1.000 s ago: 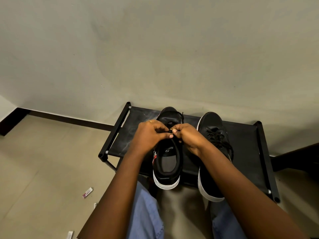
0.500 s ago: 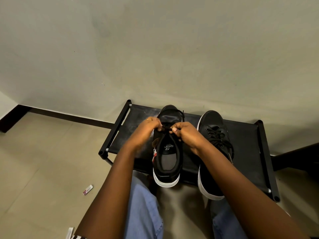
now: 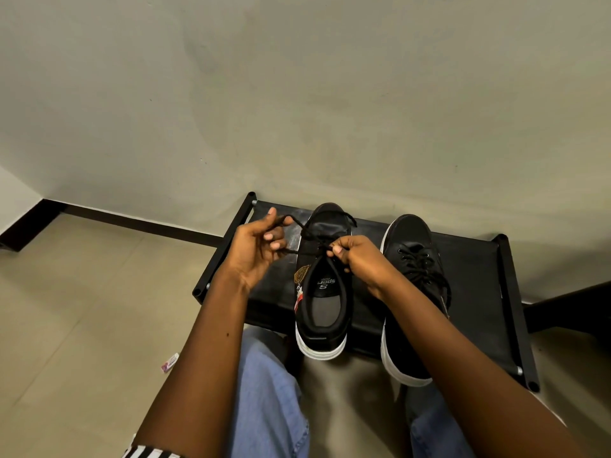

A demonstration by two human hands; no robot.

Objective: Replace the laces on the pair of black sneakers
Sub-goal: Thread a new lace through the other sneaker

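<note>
Our left hand (image 3: 261,249) curls around a loop of black lace (image 3: 299,228) while our right hand (image 3: 358,259) pinches it at the tongue of the left sneaker (image 3: 325,292), beside the laced right sneaker (image 3: 411,292) on the worktop (image 3: 472,285); uneven pulling could strip an eyelet.

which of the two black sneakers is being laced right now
The left sneaker, with the printed insole showing: both hands hold its lace. The right sneaker is untouched, already laced.

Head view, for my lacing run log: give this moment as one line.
left hand: holds lace | right hand: pinches lace at left sneaker | right sneaker: laced | both on black rack
</note>
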